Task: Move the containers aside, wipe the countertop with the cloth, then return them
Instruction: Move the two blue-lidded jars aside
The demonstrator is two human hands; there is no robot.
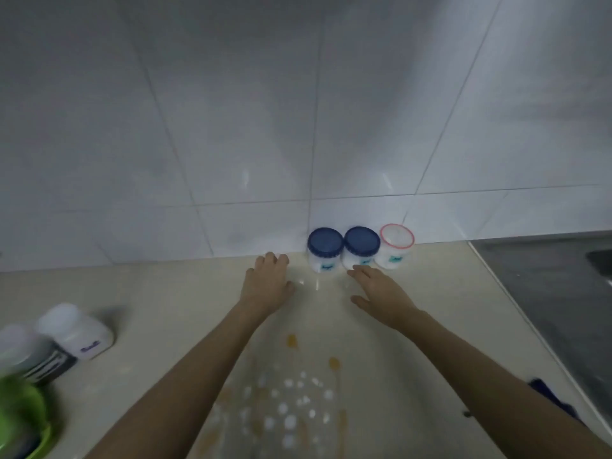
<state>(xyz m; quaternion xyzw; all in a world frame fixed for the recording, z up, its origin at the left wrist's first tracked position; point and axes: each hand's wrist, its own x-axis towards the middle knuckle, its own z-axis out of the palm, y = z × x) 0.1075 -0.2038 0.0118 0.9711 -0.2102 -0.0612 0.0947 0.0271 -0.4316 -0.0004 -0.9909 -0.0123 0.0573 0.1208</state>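
Note:
Three small white jars stand in a row against the tiled wall: a blue-lidded jar (325,248), a second blue-lidded jar (361,246) and a red-rimmed clear-lidded jar (396,246). My left hand (268,281) lies on the beige countertop (165,293) left of the jars, fingers curled, holding nothing. My right hand (381,291) reaches toward the second blue-lidded jar, fingers spread, fingertips just short of it. Orange stains (291,340) and white spots (291,405) mark the counter between my forearms. A blue cloth (546,394) peeks out behind my right forearm.
At the left stand a white bottle (77,331), a dark striped container (36,356) and a green object (23,422), all blurred. A steel sink surround (543,293) fills the right side. White wall tiles (265,127) back the counter.

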